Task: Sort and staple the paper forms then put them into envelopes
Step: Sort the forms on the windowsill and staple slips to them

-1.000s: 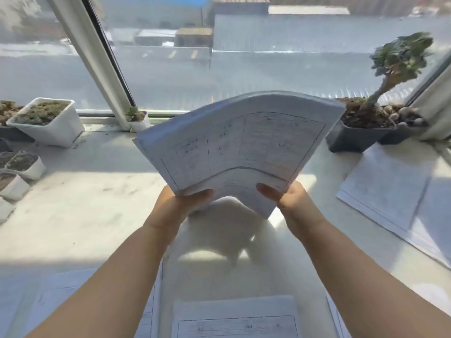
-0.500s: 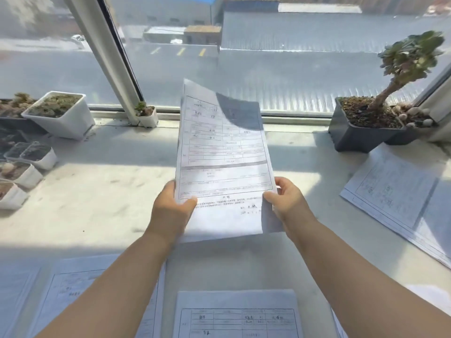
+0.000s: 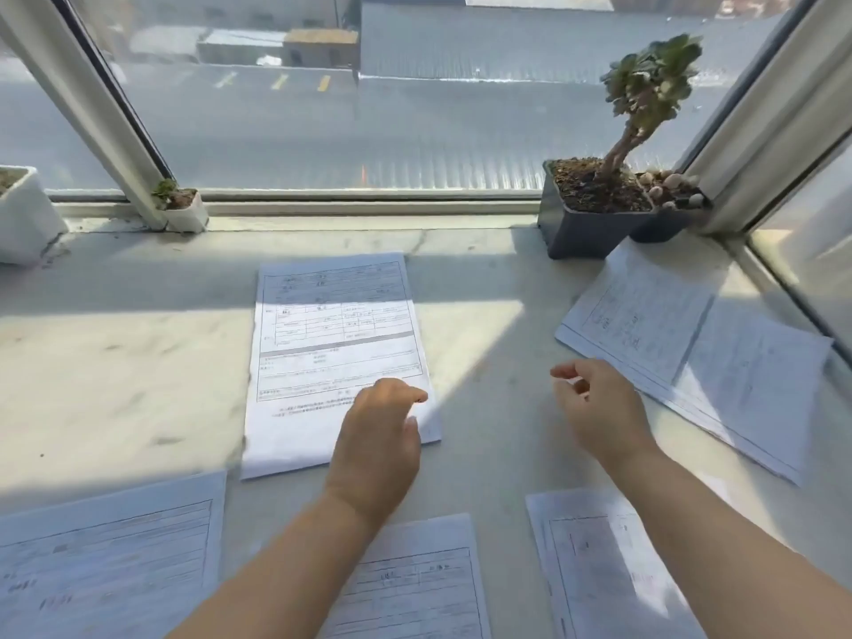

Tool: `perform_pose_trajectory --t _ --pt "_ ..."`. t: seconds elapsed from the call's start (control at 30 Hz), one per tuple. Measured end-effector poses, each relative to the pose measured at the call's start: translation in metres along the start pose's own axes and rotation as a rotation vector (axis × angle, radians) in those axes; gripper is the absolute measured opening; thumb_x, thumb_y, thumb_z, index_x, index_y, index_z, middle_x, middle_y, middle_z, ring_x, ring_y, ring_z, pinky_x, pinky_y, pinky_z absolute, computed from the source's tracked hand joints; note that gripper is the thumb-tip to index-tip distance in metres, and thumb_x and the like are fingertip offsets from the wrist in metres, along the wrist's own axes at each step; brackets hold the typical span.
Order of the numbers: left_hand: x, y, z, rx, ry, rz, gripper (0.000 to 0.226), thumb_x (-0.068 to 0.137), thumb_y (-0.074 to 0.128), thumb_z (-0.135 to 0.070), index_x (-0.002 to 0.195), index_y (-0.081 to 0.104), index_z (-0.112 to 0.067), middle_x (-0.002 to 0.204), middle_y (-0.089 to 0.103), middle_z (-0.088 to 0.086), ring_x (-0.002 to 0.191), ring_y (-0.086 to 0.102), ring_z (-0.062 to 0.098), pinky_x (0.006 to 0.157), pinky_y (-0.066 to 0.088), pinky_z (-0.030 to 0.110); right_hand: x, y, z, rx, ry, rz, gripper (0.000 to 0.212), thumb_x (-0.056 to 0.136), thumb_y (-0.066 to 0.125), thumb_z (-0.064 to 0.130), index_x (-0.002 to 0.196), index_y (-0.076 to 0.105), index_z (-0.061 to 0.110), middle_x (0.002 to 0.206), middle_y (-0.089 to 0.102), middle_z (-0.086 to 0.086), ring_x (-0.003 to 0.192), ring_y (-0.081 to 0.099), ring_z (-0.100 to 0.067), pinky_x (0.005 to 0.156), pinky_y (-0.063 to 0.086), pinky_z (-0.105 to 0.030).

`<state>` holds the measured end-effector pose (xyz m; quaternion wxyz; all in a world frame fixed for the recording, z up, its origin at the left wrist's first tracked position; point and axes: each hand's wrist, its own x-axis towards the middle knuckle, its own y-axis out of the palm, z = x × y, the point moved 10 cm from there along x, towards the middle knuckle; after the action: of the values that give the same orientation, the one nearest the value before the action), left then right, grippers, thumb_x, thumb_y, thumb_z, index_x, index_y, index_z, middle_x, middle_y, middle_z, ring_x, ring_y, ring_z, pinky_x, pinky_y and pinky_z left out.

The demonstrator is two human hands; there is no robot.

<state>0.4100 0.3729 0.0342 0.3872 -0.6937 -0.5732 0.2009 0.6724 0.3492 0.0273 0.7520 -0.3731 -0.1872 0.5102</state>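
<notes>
Lowered from mid-air, the form (image 3: 336, 352) now lies flat mid-sill, apparently starting its own sorting pile, left hand (image 3: 378, 435) resting loosely on its near-right corner, right hand (image 3: 599, 408) hovering empty, fingers loosely curled.

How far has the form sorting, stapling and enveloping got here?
Sorting is under way: forms lie in separate spots, a centre form and a right pile. The left hand hovers over the centre form; the right hand holds nothing. No stapler or envelopes are visible.
</notes>
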Motion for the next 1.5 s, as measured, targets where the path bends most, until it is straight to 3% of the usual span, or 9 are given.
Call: perform_pose_trajectory --t 0.2,0.3,0.4,0.53,0.83,1.03,1.17,1.37,1.5 --pt "-0.018 0.107 -0.138 -0.167 0.237 0.287 0.041 0.090 0.042 -0.008 0.126 0.060 -0.018 0.127 0.057 -0.008 0.118 0.052 0.011 0.099 0.037 0.015 0.000 -0.125 -0.147 -0.282 0.304 -0.112 0.038 0.097 0.049 0.021 0.135 0.052 0.015 0.146 0.044 -0.009 0.130 0.043 -0.030 0.102 0.034 -0.038" --pt "-0.005 0.155 -0.137 -0.543 -0.343 0.486 0.046 0.097 0.042 -0.005 0.141 0.042 -0.018 0.135 0.048 -0.006 0.123 0.045 0.010 0.107 0.027 0.016 -0.002 -0.140 -0.184 -0.383 0.326 -0.021 0.040 0.100 0.033 0.032 0.129 0.056 0.016 0.137 0.052 -0.007 0.124 0.047 -0.030 0.095 0.036 -0.032" --pt "-0.001 0.187 -0.145 -1.239 -0.923 0.435 0.028 0.094 0.042 0.008 0.107 0.054 -0.014 0.105 0.052 0.007 0.099 0.049 0.019 0.103 0.040 0.033 -0.003 -0.139 -0.175 -0.429 0.150 -0.046 0.030 0.097 0.043 0.015 0.116 0.066 0.013 0.122 0.063 -0.006 0.112 0.054 -0.029 0.085 0.034 -0.029" --pt "0.008 0.215 -0.167 -1.402 -1.160 0.342 0.045 0.095 0.044 0.007 0.139 0.039 0.001 0.135 0.052 0.018 0.129 0.047 0.028 0.109 0.034 0.046 -0.002 -0.138 -0.184 -0.208 0.094 -0.052 0.040 0.092 0.040 0.006 0.119 0.067 0.017 0.120 0.063 0.006 0.112 0.054 -0.014 0.091 0.030 -0.020" --pt "0.038 0.248 -0.195 -1.113 -1.127 0.290 0.014 0.086 0.065 -0.004 0.079 0.056 -0.011 0.077 0.054 0.004 0.065 0.050 0.015 0.062 0.044 0.025 0.001 -0.152 -0.213 0.152 0.225 -0.027 0.037 0.095 0.046 0.002 0.117 0.070 0.021 0.113 0.062 0.015 0.110 0.052 -0.006 0.092 0.033 -0.014" --pt "0.028 0.282 -0.230 -1.233 -1.057 0.383 0.013 0.090 0.062 -0.009 0.103 0.062 -0.012 0.093 0.067 0.000 0.090 0.062 0.013 0.086 0.048 0.030 0.001 -0.149 -0.216 0.176 0.204 -0.034 0.041 0.093 0.045 -0.001 0.120 0.068 0.020 0.119 0.064 0.012 0.112 0.054 -0.005 0.096 0.034 -0.015" --pt "0.024 0.297 -0.244 -1.083 -1.044 0.304 0.005 0.092 0.059 -0.012 0.091 0.063 -0.015 0.080 0.064 -0.003 0.071 0.058 0.012 0.061 0.044 0.023 0.001 -0.150 -0.216 0.201 0.212 -0.032 0.044 0.091 0.044 -0.003 0.121 0.067 0.020 0.116 0.062 0.015 0.116 0.054 -0.006 0.102 0.037 -0.020" --pt "0.032 0.278 -0.235 -0.835 -0.882 0.211 0.013 0.091 0.052 -0.007 0.101 0.059 -0.011 0.091 0.064 0.003 0.088 0.061 0.027 0.073 0.043 0.026 0.000 -0.157 -0.212 0.308 0.280 -0.006 0.035 0.094 0.052 0.009 0.125 0.062 0.024 0.120 0.059 0.013 0.118 0.052 -0.006 0.095 0.033 -0.016" --pt "0.031 0.208 -0.203 -0.871 -0.748 0.206 0.011 0.090 0.060 -0.005 0.098 0.060 -0.013 0.081 0.068 0.000 0.072 0.063 0.019 0.064 0.048 0.025 -0.001 -0.220 -0.195 0.361 0.257 -0.306 0.048 0.090 0.063 0.019 0.134 0.049 0.029 0.136 0.048 0.010 0.123 0.045 -0.005 0.101 0.035 -0.024"
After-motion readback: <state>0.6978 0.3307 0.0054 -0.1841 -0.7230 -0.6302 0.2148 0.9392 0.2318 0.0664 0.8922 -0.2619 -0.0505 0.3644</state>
